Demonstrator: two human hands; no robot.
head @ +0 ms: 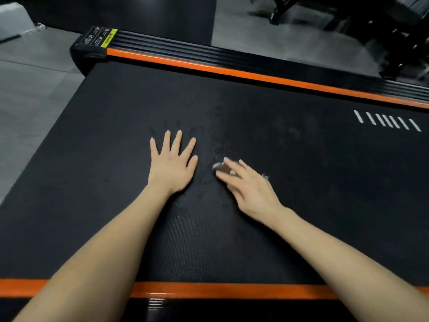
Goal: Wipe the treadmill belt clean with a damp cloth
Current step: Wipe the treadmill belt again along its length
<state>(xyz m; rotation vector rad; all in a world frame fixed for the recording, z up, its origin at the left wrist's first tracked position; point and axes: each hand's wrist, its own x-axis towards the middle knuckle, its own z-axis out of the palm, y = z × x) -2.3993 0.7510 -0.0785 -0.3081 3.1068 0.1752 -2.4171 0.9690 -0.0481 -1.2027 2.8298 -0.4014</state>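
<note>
Right fingers (228,165): fairly straight and close together, laid flat over the cloth and pointing to about 10 o'clock. They are blurred, so I cannot tell whether any fingertip hooks the fabric.
Cloth (217,166): small and greyish, mostly hidden under the right hand (249,189). One bit shows at the fingertips and a frayed scrap at the hand's 2 o'clock edge. It lies on the belt.
Left fingers (177,140): spread wide, holding nothing, flat on the belt and pointing to 12 o'clock.
Left hand (173,166): palm down just beside the right hand, at its 9 o'clock, apparently bracing.
Damp marks (219,148): dark specks just past the cloth, at about 12 o'clock from the right fingertips.
Belt (301,170): black and textured. Its long axis runs roughly 9 to 3 o'clock across the view, and its end is at 9 o'clock.
Relation for the next stroke: most of the dry-looking belt lies towards 3 o'clock from the cloth, on the right hand's own side. That hand is the nearer one, so a sweep along the long axis seems likely.
White stripes (385,120): printed on the belt, well apart, at 2 o'clock.
Orange rails: the far one (232,72) is at 12 o'clock and the near one (209,290) at 6 o'clock.
</note>
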